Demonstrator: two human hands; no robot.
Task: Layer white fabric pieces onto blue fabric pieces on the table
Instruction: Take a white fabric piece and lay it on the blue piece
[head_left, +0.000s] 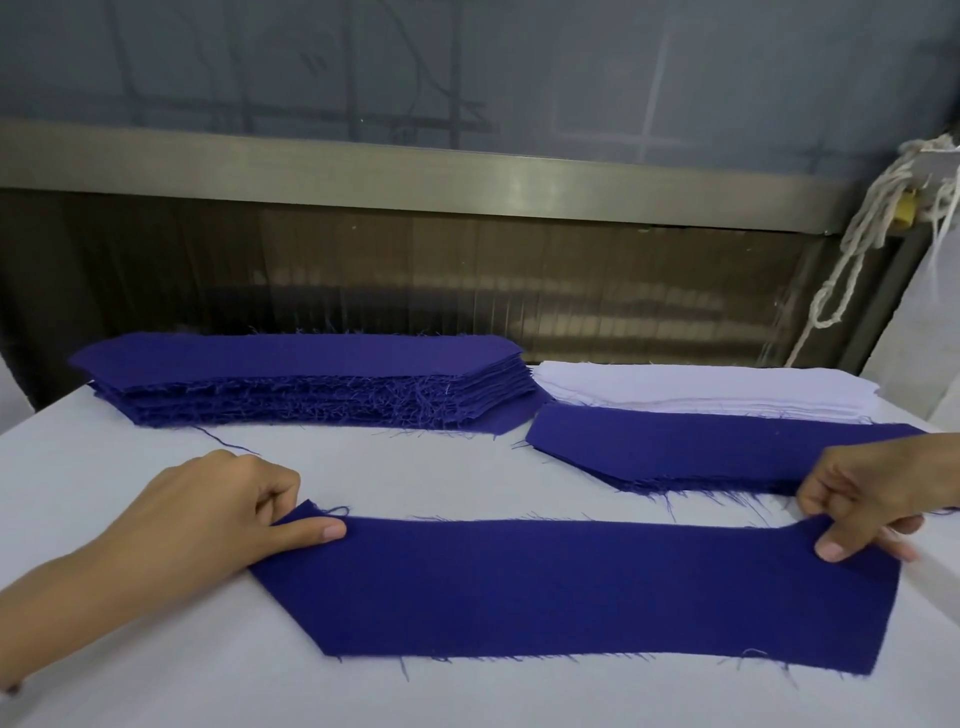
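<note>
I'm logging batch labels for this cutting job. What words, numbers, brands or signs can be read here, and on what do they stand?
None: no readable text anywhere in view.
The blue piece pinched by the left hand and right hand, the blue stack, the white stack and the table are plain, without labels.
The pane behind shows only faint blurred lines, no letters.

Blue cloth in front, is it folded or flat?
Spread flat: the blue cloth lies in one layer on the table, left hand and right hand pinching its corners.
</note>
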